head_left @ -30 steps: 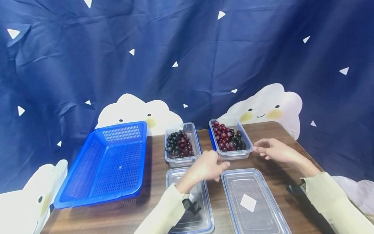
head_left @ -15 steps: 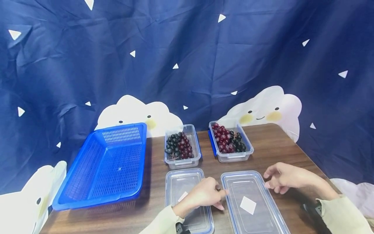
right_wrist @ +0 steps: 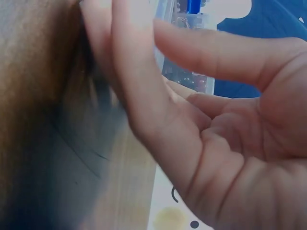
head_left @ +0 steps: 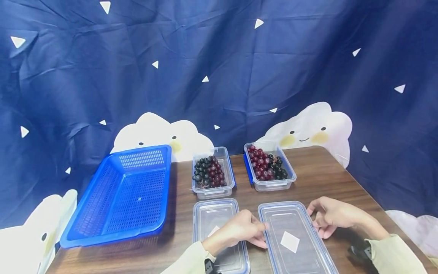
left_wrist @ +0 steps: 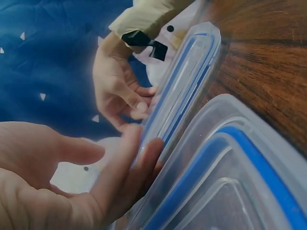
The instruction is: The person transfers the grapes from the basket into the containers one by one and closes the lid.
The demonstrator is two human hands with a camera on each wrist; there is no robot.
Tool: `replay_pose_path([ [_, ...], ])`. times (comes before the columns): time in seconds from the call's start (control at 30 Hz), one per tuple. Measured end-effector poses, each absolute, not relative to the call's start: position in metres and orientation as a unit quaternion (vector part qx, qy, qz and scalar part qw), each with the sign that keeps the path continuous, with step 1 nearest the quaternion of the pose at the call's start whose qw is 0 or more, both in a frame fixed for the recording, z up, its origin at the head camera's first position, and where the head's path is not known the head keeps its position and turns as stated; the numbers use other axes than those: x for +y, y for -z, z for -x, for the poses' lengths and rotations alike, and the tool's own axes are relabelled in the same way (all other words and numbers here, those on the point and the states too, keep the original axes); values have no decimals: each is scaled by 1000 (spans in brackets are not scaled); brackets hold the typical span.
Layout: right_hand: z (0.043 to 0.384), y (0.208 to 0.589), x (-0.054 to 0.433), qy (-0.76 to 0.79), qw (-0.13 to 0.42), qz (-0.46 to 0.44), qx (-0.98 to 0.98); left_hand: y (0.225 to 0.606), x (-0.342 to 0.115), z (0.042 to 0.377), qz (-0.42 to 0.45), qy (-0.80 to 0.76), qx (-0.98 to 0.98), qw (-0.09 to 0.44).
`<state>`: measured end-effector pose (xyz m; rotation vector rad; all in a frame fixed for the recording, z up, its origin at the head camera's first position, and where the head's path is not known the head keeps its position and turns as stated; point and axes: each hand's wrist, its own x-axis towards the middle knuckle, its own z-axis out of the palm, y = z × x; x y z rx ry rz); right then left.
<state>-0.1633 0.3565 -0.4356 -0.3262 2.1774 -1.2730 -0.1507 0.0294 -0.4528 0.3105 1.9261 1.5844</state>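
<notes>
Two clear lids with blue seals lie on the wooden table: a left lid (head_left: 229, 259) and a right lid (head_left: 301, 239), each with a white diamond-shaped patch. Beside the right lid's left edge is my left hand (head_left: 244, 230), its fingertips touching that edge; the left wrist view shows the thumb standing apart from the fingers. At the opposite edge of this lid, my right hand (head_left: 333, 217) touches with its fingertips, thumb near the forefinger. Farther back, a left container (head_left: 215, 192) and a right container (head_left: 273, 185) each hold dark and red grapes (head_left: 261, 163).
A blue perforated basket (head_left: 131, 199) sits on the left of the table (head_left: 328, 171). Behind everything hangs a dark blue curtain (head_left: 191, 57) with white triangles and clouds. The table's right edge runs beside my right forearm.
My right hand has left the right container and come down to the right lid's right edge. My left hand has moved down to the lid's left edge. Lids and containers keep their places.
</notes>
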Motion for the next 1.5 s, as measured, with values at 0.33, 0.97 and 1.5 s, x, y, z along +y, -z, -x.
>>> replay_pose_path([
  [0.33,159,433,357,487,295,118,813,453,34,138,-137,-574,745,311],
  [0.97,173,401,363,509,255,265,778,424,27,133,-182,-559,790,171],
  [1.5,229,377,339,534,167,179,809,393,22,227,-111,-680,716,114],
])
